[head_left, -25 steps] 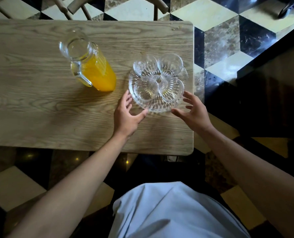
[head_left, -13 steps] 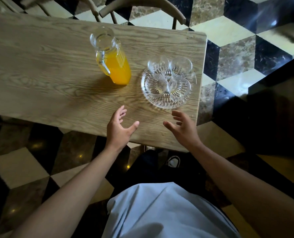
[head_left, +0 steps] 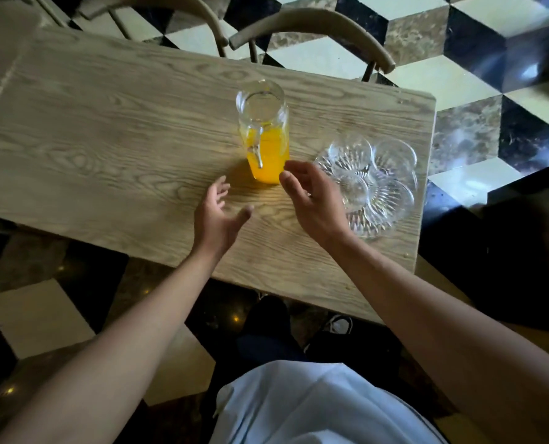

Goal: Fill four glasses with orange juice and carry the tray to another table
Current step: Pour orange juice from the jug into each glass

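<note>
Centrally, left hand (head_left: 217,219) relaxed, fingers spread, above tabletop (head_left: 106,149) | juice pitcher (head_left: 264,133) upright, half full | right hand (head_left: 311,203) released, near pitcher | tray (head_left: 391,216) with 4 empty glasses (head_left: 351,153).

Wooden table (head_left: 106,149) bears juice pitcher (head_left: 265,136); glass tray (head_left: 375,187) beside it

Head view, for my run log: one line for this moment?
stage: pre-pour | hands: left open, right open near jug | glasses: empty on tray
</note>
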